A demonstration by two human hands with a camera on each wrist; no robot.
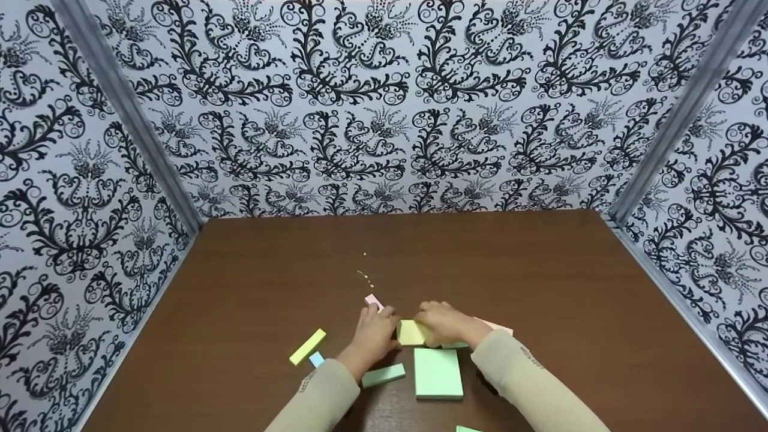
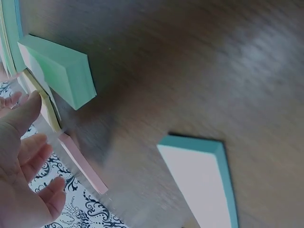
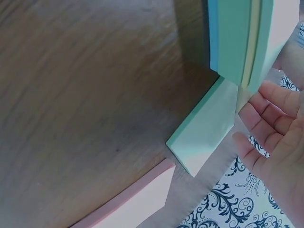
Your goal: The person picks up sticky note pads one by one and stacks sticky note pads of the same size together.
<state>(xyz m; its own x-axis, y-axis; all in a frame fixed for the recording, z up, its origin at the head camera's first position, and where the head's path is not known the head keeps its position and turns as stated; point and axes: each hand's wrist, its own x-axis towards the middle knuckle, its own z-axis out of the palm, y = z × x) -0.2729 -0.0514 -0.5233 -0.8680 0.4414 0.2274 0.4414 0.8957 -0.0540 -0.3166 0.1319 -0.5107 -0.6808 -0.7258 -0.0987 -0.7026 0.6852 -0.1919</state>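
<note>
Head: hands (image 1: 375, 330) (image 1: 447, 323) at yellow pad (image 1: 410, 332)

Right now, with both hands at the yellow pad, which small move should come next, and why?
Perhaps the left hand and right hand should lift the yellow pad onto the large green pad: they are at its opposite sides, and the green one lies just nearer the person, its top uncovered.
</note>
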